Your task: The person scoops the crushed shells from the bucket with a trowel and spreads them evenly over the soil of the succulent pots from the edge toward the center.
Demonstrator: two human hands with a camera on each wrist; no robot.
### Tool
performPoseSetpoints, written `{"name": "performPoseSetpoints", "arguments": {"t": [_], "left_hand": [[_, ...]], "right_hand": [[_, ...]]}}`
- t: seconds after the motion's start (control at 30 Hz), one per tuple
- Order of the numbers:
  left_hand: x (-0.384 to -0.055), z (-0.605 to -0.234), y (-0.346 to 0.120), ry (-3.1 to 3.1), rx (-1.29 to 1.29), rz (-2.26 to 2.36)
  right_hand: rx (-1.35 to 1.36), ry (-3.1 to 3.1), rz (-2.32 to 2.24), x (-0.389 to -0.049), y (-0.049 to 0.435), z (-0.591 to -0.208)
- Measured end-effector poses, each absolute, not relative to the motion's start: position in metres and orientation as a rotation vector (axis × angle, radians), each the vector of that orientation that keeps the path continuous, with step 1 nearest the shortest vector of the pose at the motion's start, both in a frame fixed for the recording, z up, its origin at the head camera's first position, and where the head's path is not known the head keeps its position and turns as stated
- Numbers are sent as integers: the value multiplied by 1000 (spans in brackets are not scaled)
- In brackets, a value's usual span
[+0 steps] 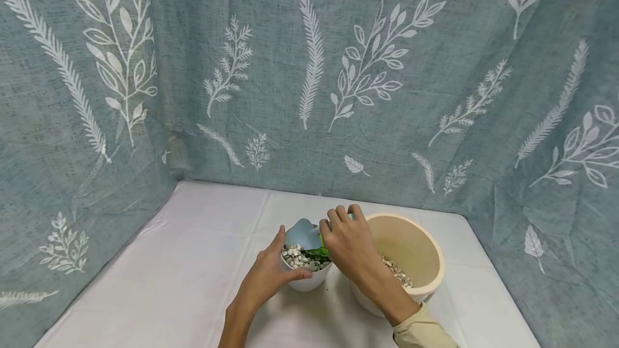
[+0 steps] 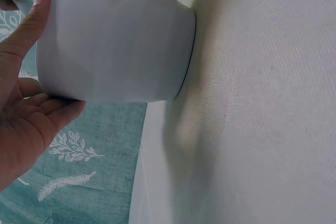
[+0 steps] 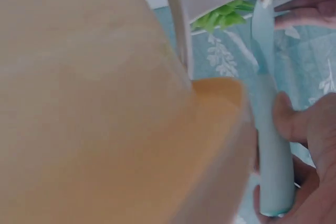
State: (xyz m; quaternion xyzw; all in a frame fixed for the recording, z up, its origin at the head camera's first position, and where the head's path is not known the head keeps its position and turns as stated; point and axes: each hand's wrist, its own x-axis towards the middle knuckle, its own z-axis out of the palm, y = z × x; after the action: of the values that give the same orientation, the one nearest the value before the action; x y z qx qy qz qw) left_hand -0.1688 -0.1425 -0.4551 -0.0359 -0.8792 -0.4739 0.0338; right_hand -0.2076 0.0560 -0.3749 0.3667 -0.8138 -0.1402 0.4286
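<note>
My left hand (image 1: 267,272) holds a small white flowerpot (image 1: 307,285), thumb on the near side and fingers round the other side, as the left wrist view shows. Pale pebbles (image 1: 293,258) and a green leafy plant (image 1: 319,254) fill the pot's mouth. In my right hand (image 1: 349,244) is a small hand trowel, gripped by its light blue handle (image 3: 275,153). Its blue-grey blade (image 1: 302,234) is tilted over the pot's far left side, above the pebbles. A few pebbles show by the blade tip in the right wrist view.
A larger cream pot (image 1: 408,238) stands just right of the white one, under my right forearm, with pebbles (image 1: 397,272) inside. Both are on a table with a white cloth (image 1: 203,251). A blue-green leaf-patterned curtain (image 1: 275,79) borders the back and sides.
</note>
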Motion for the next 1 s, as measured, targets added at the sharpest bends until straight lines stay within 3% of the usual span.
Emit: {"name": "performPoseSetpoints", "arguments": {"t": [0.5,0.73,1.0], "left_hand": [[-170,-450,-143,-2776,-89,-1446],[-175,-446,-135,-2840,-201,-1360],[-169,-428,-117,-2865,-258,-1142]], "right_hand": [[763,-1960,-69,-201,90,-367],[696,-2011,127,-197,154,-362],[628,-2083,36,-198,231,-355]]}}
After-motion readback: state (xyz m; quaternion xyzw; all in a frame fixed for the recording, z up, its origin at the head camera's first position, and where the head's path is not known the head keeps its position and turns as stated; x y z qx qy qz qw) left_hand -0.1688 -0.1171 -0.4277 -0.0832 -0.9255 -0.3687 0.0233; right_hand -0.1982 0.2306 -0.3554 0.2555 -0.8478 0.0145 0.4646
